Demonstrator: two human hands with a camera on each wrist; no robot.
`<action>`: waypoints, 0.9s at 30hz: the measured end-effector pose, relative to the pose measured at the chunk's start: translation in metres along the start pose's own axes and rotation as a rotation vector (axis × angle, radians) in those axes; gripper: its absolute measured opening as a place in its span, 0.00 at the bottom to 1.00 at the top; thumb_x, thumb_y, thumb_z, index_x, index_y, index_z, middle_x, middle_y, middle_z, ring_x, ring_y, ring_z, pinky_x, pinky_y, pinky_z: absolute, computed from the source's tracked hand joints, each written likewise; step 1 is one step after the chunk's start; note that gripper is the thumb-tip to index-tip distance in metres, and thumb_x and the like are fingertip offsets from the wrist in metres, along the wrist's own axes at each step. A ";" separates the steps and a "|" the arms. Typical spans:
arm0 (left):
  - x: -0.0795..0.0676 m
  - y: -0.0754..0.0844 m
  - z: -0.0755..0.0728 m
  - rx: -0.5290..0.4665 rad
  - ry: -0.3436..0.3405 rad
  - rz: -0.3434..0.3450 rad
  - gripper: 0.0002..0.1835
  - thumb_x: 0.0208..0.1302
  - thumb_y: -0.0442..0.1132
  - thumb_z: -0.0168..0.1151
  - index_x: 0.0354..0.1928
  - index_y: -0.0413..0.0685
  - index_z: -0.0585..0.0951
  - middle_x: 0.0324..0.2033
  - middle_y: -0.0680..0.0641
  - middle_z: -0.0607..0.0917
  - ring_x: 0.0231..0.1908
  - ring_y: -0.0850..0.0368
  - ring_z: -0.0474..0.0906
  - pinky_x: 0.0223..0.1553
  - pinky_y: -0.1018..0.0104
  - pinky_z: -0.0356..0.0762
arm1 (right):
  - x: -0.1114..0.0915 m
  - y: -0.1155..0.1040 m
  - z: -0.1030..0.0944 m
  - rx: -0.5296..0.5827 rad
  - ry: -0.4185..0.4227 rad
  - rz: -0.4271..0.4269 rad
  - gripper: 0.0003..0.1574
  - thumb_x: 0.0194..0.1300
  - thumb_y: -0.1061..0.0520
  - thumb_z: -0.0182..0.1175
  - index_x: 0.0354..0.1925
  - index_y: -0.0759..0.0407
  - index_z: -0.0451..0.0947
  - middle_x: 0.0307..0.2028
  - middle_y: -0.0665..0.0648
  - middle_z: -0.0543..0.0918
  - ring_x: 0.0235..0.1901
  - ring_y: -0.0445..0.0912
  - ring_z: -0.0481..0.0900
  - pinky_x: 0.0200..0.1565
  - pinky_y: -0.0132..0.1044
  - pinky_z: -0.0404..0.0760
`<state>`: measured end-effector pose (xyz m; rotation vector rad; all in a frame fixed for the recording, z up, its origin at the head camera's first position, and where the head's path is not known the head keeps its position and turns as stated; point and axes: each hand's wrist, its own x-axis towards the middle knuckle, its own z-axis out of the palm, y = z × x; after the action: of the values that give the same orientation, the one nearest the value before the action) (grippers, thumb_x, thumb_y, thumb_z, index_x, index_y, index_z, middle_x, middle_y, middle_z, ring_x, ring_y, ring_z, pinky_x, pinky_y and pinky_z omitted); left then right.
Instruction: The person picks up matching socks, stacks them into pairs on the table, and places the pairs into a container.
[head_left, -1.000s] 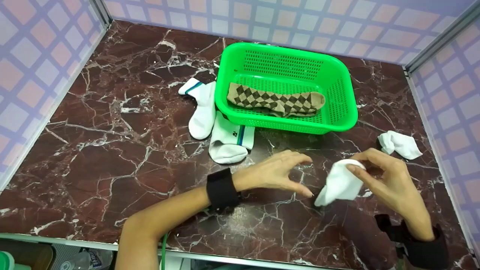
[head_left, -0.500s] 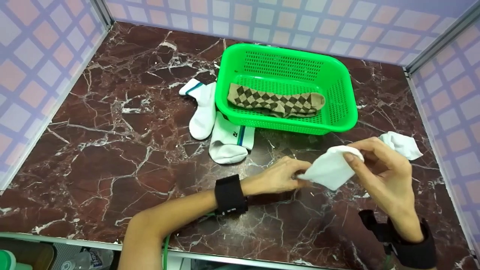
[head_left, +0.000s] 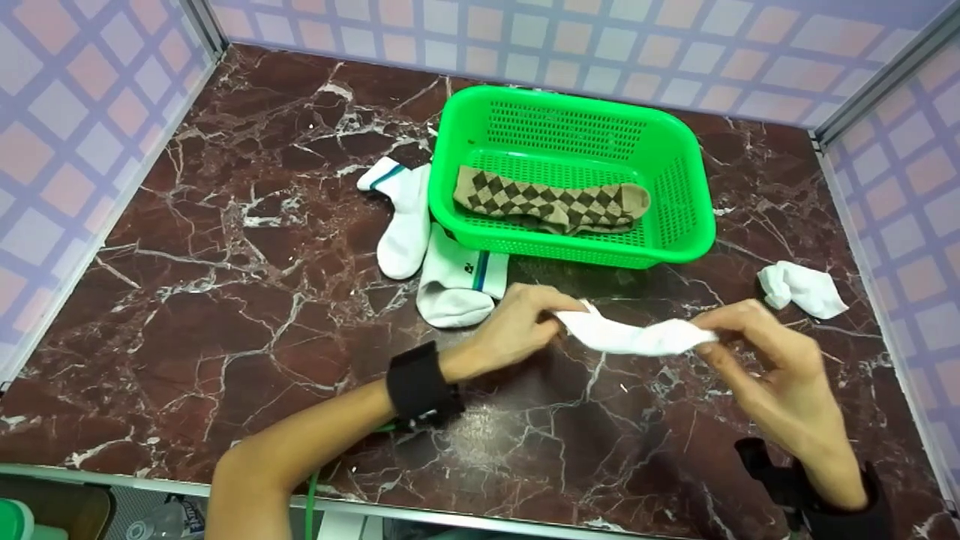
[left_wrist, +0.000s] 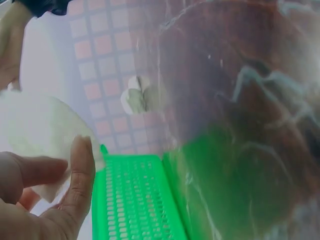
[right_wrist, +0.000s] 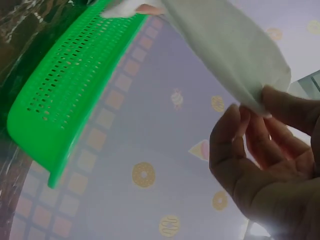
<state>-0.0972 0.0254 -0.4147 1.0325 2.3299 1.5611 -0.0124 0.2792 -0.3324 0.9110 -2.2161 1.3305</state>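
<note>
A small white sock (head_left: 637, 337) is stretched between both hands above the table in the head view. My left hand (head_left: 517, 326) pinches its left end between thumb and fingers. At the opposite end my right hand (head_left: 784, 367) grips it between thumb and forefinger. In the left wrist view the sock (left_wrist: 47, 130) spreads as a pale sheet beyond the left fingertips. The right wrist view has the white fabric (right_wrist: 235, 50) running up and away from the right thumb. Another white sock (head_left: 802, 290) lies crumpled on the table beyond the right hand.
A green plastic basket (head_left: 694, 232) at the back holds brown argyle socks (head_left: 551, 199). Beside its left corner lie two white striped socks, one (head_left: 405, 225) farther back and one folded (head_left: 457, 296) nearer. Patterned panels (head_left: 525, 37) wall the marble table (head_left: 225, 300) on three sides.
The left hand has closed on the sock's loose end and drawn it leftward. The sock went from hanging off the right hand to stretched out sideways.
</note>
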 end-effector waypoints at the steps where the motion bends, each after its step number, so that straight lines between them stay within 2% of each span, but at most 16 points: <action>1: -0.001 0.000 -0.003 0.005 0.026 0.011 0.17 0.57 0.19 0.55 0.46 0.39 0.83 0.45 0.42 0.84 0.36 0.57 0.80 0.40 0.72 0.77 | -0.001 0.003 0.000 -0.017 -0.029 -0.014 0.09 0.57 0.70 0.62 0.36 0.77 0.77 0.35 0.63 0.82 0.36 0.41 0.76 0.43 0.25 0.75; 3: -0.004 0.000 -0.009 0.028 0.080 0.060 0.17 0.54 0.18 0.55 0.43 0.38 0.83 0.48 0.40 0.82 0.47 0.53 0.78 0.51 0.68 0.74 | -0.004 0.007 0.000 -0.045 -0.080 -0.030 0.09 0.53 0.73 0.61 0.37 0.75 0.78 0.36 0.63 0.82 0.40 0.42 0.76 0.47 0.27 0.74; 5: -0.008 -0.001 -0.015 0.067 0.131 0.124 0.16 0.52 0.17 0.54 0.40 0.37 0.83 0.51 0.38 0.80 0.52 0.49 0.75 0.57 0.62 0.71 | -0.006 0.009 0.000 -0.069 -0.123 -0.033 0.16 0.45 0.78 0.59 0.37 0.72 0.78 0.38 0.63 0.82 0.43 0.44 0.76 0.50 0.28 0.73; 9: -0.019 -0.001 -0.026 0.148 0.209 0.293 0.16 0.46 0.15 0.55 0.36 0.34 0.82 0.55 0.34 0.76 0.50 0.47 0.76 0.57 0.59 0.71 | -0.010 0.016 0.001 -0.107 -0.200 -0.032 0.26 0.38 0.83 0.59 0.37 0.67 0.79 0.40 0.62 0.83 0.46 0.47 0.75 0.53 0.29 0.72; 10: -0.022 -0.001 -0.028 0.164 0.218 0.333 0.16 0.44 0.14 0.55 0.36 0.33 0.82 0.55 0.34 0.76 0.49 0.47 0.77 0.54 0.62 0.73 | -0.011 0.019 0.001 -0.120 -0.219 -0.038 0.27 0.37 0.84 0.59 0.38 0.66 0.80 0.41 0.61 0.83 0.46 0.47 0.75 0.53 0.28 0.72; 12: -0.029 -0.001 -0.030 0.207 0.222 0.403 0.18 0.42 0.13 0.55 0.36 0.32 0.81 0.54 0.33 0.76 0.48 0.46 0.77 0.52 0.65 0.75 | -0.014 0.026 0.003 -0.133 -0.255 -0.053 0.30 0.35 0.85 0.59 0.38 0.65 0.80 0.41 0.60 0.83 0.46 0.48 0.75 0.52 0.27 0.72; 15: -0.040 -0.003 -0.031 0.308 0.210 0.474 0.17 0.43 0.13 0.58 0.37 0.33 0.79 0.53 0.32 0.77 0.51 0.43 0.76 0.55 0.64 0.73 | -0.020 0.037 0.007 -0.148 -0.297 -0.073 0.32 0.33 0.86 0.59 0.38 0.63 0.80 0.43 0.59 0.83 0.47 0.50 0.75 0.52 0.26 0.72; 18: -0.051 -0.006 -0.030 0.408 0.189 0.509 0.16 0.45 0.16 0.63 0.37 0.34 0.77 0.53 0.31 0.76 0.52 0.42 0.76 0.57 0.61 0.71 | -0.026 0.046 0.014 -0.157 -0.322 -0.085 0.33 0.33 0.87 0.60 0.36 0.59 0.80 0.44 0.58 0.83 0.48 0.52 0.74 0.54 0.27 0.71; 21: -0.060 -0.010 -0.029 0.443 0.166 0.514 0.15 0.45 0.19 0.66 0.37 0.36 0.77 0.52 0.32 0.77 0.51 0.43 0.75 0.58 0.61 0.71 | -0.031 0.052 0.021 -0.153 -0.341 -0.089 0.34 0.33 0.87 0.61 0.35 0.58 0.80 0.44 0.57 0.83 0.48 0.53 0.75 0.54 0.27 0.71; 25: -0.067 -0.012 -0.031 0.413 0.145 0.470 0.13 0.49 0.20 0.65 0.36 0.38 0.79 0.49 0.38 0.80 0.48 0.48 0.75 0.55 0.64 0.72 | -0.037 0.055 0.027 -0.143 -0.355 -0.054 0.34 0.35 0.86 0.61 0.41 0.61 0.79 0.42 0.57 0.82 0.40 0.49 0.79 0.47 0.26 0.75; 27: -0.068 -0.013 -0.031 0.393 0.133 0.421 0.11 0.52 0.22 0.65 0.37 0.38 0.80 0.46 0.41 0.81 0.46 0.50 0.75 0.53 0.65 0.73 | -0.040 0.054 0.029 -0.138 -0.362 0.000 0.35 0.40 0.83 0.62 0.48 0.62 0.77 0.41 0.56 0.83 0.35 0.45 0.80 0.41 0.24 0.76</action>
<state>-0.0669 -0.0431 -0.4282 1.6451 2.7144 1.3469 -0.0225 0.2848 -0.4053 1.1747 -2.5374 1.0614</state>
